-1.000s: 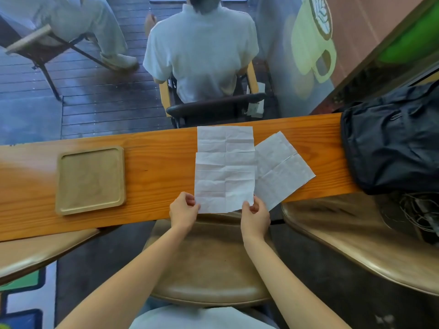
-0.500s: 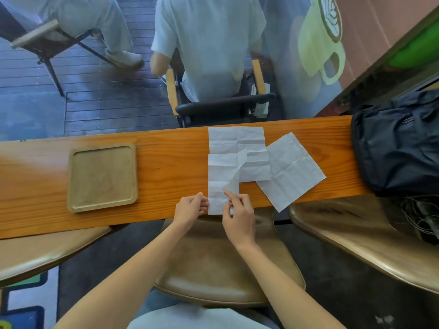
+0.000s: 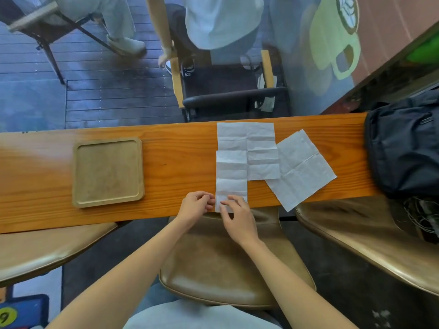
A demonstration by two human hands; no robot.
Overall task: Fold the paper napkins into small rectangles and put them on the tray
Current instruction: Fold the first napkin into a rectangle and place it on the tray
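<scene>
A: Folded napkin (image 3: 231,172)?
B: Narrow strip, long axis near-far, near end over counter (image 3: 178,148) edge. Left hand (image 3: 196,205) pinches its near-left corner; right hand (image 3: 237,218), fingers curled, presses near end.
A: Around?
B: Two flat napkins: one (image 3: 261,148) under it, one (image 3: 301,169) right, angled. Tray (image 3: 108,172) well left, bag (image 3: 403,148) far right.
</scene>
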